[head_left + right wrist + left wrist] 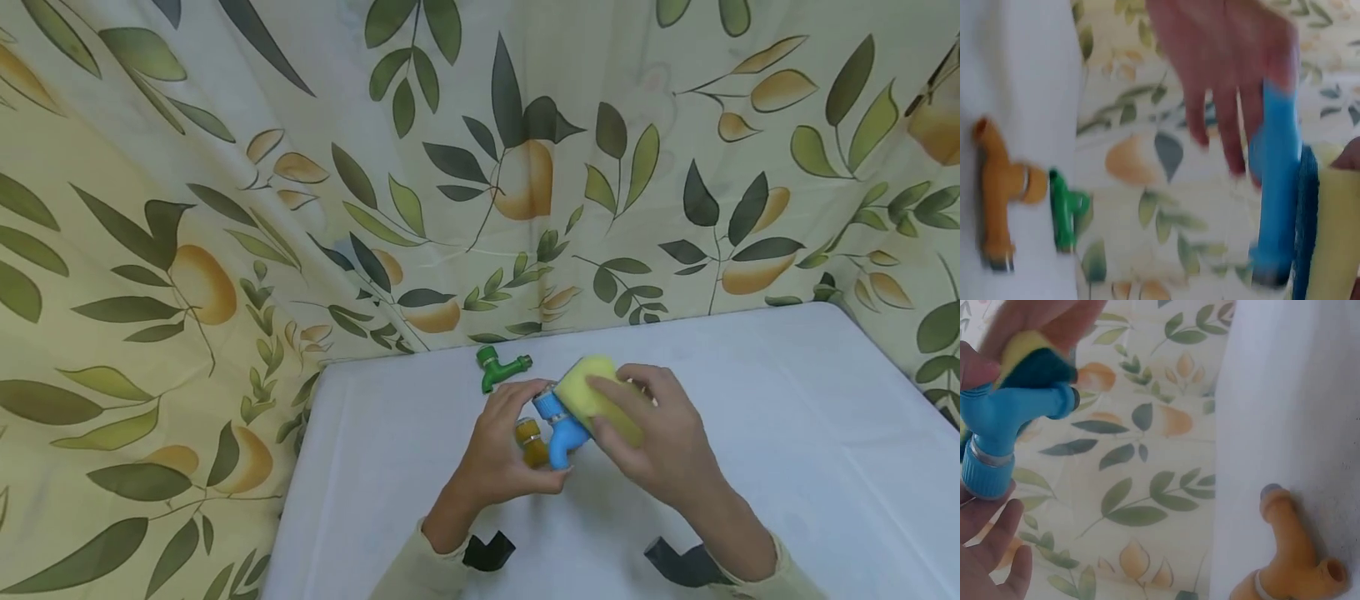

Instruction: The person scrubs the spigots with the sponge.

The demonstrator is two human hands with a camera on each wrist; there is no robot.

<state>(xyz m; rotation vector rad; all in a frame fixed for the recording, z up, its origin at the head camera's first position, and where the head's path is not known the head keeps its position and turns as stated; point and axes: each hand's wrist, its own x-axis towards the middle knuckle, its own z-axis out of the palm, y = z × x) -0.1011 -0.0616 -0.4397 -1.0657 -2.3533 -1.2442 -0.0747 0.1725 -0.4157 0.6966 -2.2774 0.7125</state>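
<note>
My left hand (491,454) holds a blue plastic tap (564,440) between thumb and fingers, above the table. In the left wrist view the blue tap (1000,422) shows its ribbed collar, a silver ring and a dark threaded end. My right hand (667,437) grips a yellow sponge (596,392) with a dark green scouring side. That scouring side (1305,219) lies along the tap's body in the right wrist view. An orange-yellow tap (1294,556) lies on the table, partly hidden behind the left hand and blue tap in the head view.
Farther back on the white-covered table (787,400) lies a green tap (501,368), close to the back edge. A curtain (480,250) printed with leaves and fruit hangs right behind the table. Black straps (489,552) show near both wrists.
</note>
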